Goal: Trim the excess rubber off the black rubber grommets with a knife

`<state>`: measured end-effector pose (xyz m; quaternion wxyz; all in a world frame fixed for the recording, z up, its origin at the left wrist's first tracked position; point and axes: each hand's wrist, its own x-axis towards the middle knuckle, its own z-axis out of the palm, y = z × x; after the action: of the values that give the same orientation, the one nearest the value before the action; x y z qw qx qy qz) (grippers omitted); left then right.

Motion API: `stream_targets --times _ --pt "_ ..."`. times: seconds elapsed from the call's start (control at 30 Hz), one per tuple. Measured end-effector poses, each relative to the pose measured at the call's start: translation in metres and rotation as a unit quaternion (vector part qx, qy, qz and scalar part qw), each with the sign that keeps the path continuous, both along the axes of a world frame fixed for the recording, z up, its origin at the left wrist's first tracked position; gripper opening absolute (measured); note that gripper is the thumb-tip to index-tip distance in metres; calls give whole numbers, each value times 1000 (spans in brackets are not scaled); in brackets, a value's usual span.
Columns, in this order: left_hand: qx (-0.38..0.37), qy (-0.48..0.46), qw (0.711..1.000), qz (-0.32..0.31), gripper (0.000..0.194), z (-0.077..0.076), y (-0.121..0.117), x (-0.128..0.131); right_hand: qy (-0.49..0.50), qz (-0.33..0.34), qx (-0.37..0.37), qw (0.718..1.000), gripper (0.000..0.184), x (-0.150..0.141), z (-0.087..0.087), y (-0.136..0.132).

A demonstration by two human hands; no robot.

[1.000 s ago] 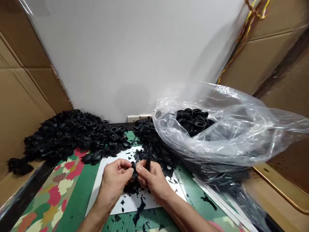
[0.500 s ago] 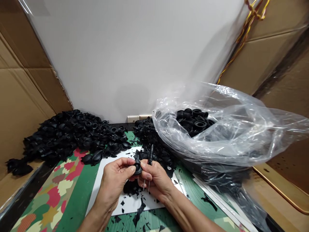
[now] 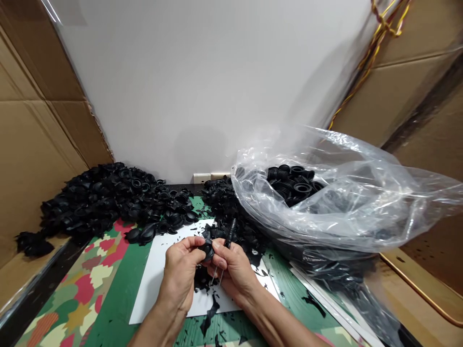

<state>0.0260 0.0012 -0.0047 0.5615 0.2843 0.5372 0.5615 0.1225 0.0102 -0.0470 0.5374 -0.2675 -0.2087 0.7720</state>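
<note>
My left hand [image 3: 181, 267] and my right hand [image 3: 231, 267] meet over a white sheet [image 3: 155, 279] low in the centre. Both pinch one small black rubber part [image 3: 207, 250] between thumbs and fingers. In my right hand there is also a thin black-handled tool [image 3: 229, 232], its handle sticking up past the fingers and its metal tip pointing down. Black rubber scraps [image 3: 202, 284] lie on the sheet under the hands.
A heap of black rubber bellows parts [image 3: 108, 200] lies at the left along the wall. A clear plastic bag [image 3: 343, 193] with more such parts fills the right. Cardboard walls stand on both sides. A green patterned mat [image 3: 90, 289] covers the table.
The rubber part has been turned between my fingers, and the tool's handle now stands more upright. The view has shifted slightly, so hands sit a little further right.
</note>
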Motion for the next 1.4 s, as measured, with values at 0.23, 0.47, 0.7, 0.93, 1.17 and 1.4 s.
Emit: stream_targets --times 0.23,0.47,0.7,0.93,1.17,1.4 --pt "-3 -11 1000 2 24 3 -2 -4 50 33 -6 998 39 2 -1 1" --pt "28 19 999 5 25 0 -6 -8 21 34 6 999 42 -1 1 -3" --pt "31 85 996 15 25 -6 -4 -7 -162 -59 112 979 44 -4 3 -9" --pt "28 91 995 16 24 -5 -4 -4 -233 -73 141 959 43 -1 8 -9" --pt "32 20 999 -19 30 1 -9 -6 -127 -60 88 986 41 1 5 -4" --pt "60 19 997 -37 38 -5 -10 -13 -51 24 37 998 43 8 12 -2"
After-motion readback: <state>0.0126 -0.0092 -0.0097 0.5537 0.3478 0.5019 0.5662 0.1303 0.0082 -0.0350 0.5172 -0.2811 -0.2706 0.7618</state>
